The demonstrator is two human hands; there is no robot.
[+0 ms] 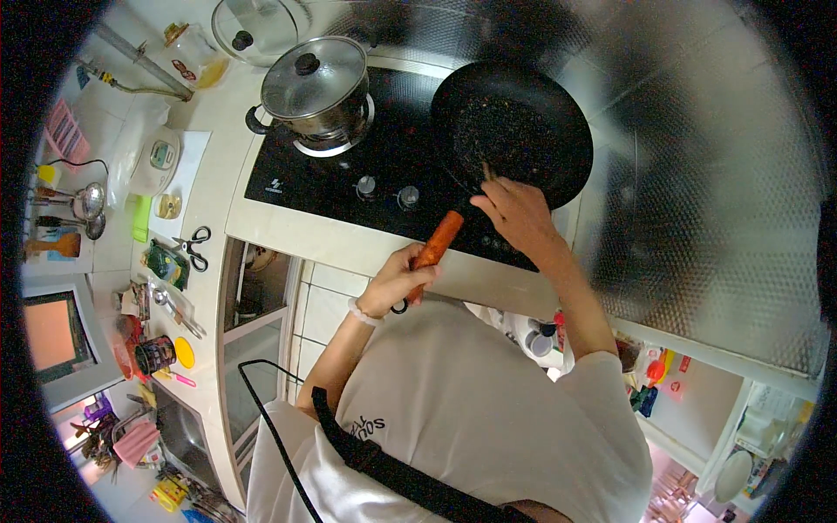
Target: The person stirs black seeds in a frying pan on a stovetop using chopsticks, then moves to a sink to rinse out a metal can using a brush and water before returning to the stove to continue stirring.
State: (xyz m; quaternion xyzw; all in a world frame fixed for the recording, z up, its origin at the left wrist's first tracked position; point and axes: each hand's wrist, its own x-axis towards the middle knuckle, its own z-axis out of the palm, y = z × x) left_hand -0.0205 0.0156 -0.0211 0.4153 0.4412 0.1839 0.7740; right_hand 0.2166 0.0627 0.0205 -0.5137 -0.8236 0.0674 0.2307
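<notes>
A black frying pan (513, 124) with small crumbs or specks inside lies over the right side of the black glass gas hob (314, 183). My left hand (402, 278) is wrapped around a reddish-brown wooden handle (437, 245) with a hanging ring at its lower end. The handle points toward the pan; their joint is too dark to make out. Over the pan's near rim is my right hand (520, 209), its fingers bent and one fingertip reaching into the pan. Whether it pinches something small cannot be seen.
A lidded steel pot (317, 85) stands on the left burner, a glass lid (255, 33) behind it. The left counter holds a kitchen scale (157, 157), scissors (194, 248), a green packet (167, 265) and a yellow lid (185, 353). Textured metal sheeting (693, 216) lines the right side.
</notes>
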